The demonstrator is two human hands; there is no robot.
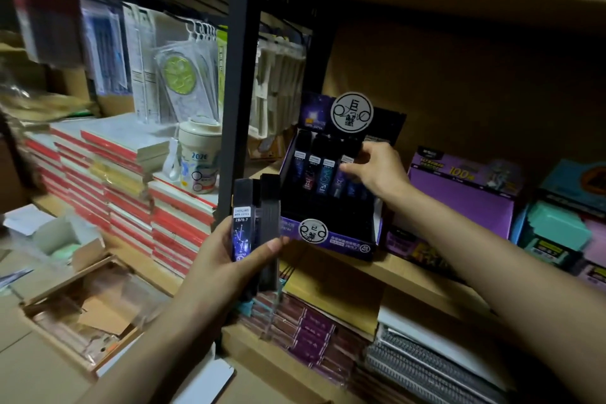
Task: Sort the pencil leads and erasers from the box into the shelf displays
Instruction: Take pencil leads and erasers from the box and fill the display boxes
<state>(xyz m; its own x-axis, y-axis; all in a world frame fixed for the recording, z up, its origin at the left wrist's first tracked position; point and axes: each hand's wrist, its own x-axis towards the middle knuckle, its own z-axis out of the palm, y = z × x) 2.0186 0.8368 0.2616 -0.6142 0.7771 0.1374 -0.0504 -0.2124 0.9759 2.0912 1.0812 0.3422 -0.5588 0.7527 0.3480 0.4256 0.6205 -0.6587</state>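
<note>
1. Left hand (pixel 229 259), nearest the lens, grips a stack of lead cases (pixel 254 223) upright, thumb across the front, just short of the shelf edge.
2. Right hand (pixel 377 170) reaches into the purple display box (pixel 328 241) on the wooden shelf (pixel 410 272), fingers curled, pinching a single case (pixel 348 162) at the end of the back row.
3. Step in hand, apparently: seating that case beside those already standing.
4. Next move likely calls for a clean release, then drawing another case off the stack for the box's dark front slots.
5. Cardboard box (pixel 65 305) lies open, lower left.
</note>
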